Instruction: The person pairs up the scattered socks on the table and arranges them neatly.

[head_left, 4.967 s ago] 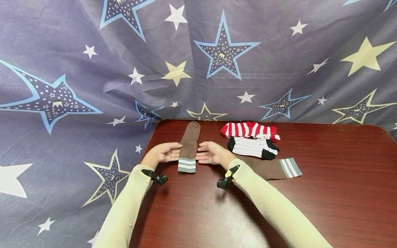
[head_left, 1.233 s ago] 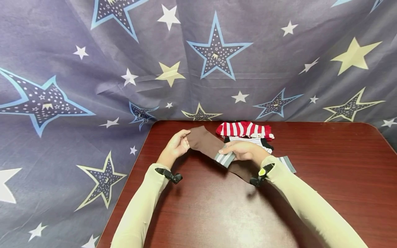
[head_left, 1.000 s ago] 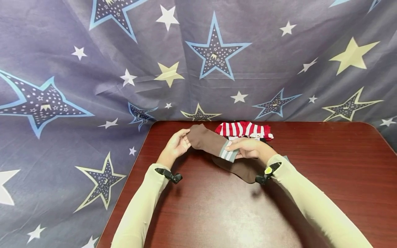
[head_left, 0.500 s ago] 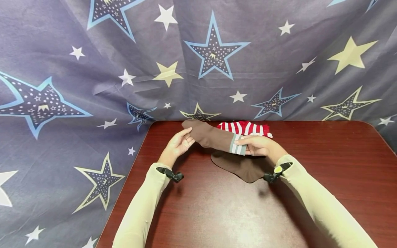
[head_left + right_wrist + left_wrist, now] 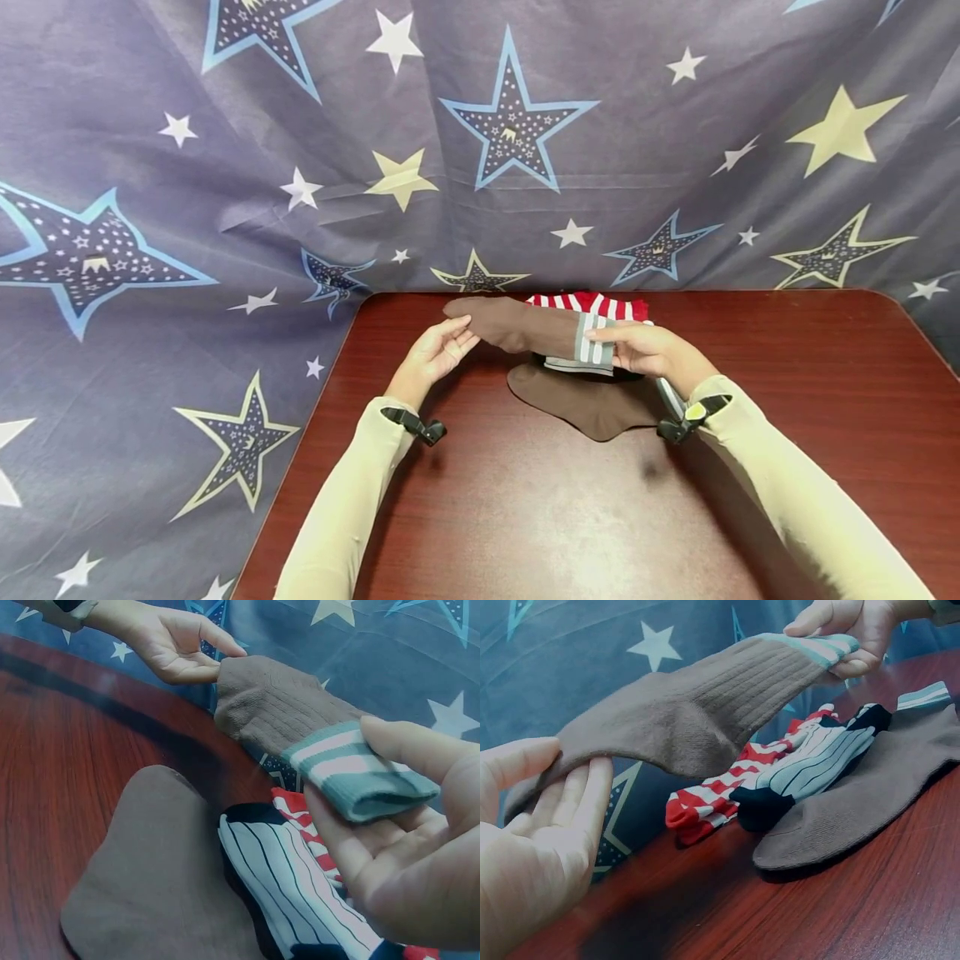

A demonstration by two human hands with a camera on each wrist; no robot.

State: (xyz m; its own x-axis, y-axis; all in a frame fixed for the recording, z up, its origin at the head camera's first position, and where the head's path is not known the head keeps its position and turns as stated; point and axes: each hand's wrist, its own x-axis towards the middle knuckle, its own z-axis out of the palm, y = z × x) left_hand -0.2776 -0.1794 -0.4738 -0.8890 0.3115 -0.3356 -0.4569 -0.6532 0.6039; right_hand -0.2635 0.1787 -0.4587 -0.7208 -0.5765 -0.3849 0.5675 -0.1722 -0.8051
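A brown sock point(image 5: 517, 325) with a grey-green, white-striped cuff hangs in the air between both hands, stretched sideways. My left hand point(image 5: 438, 354) pinches it near the toe, thumb on top and fingers beneath, as the left wrist view shows. At the cuff, my right hand point(image 5: 648, 348) grips it between thumb and fingers; the cuff's opening point(image 5: 394, 802) shows in the right wrist view. Below lies a second brown sock point(image 5: 592, 404) flat on the table, its striped cuff point(image 5: 924, 696) partly visible in the left wrist view.
Behind the lying brown sock are white pinstriped socks point(image 5: 810, 765) with black toes and heels, mostly covered in the head view. Red-and-white striped socks point(image 5: 585, 302) lie farther back. The reddish wooden table point(image 5: 480, 517) meets a star-patterned cloth point(image 5: 480, 167) at its far edge.
Five seconds ago the sock lay on the table at the left between open hands. It was lifted and moved right; over the last second its cuff end swung up and right, levelling it.
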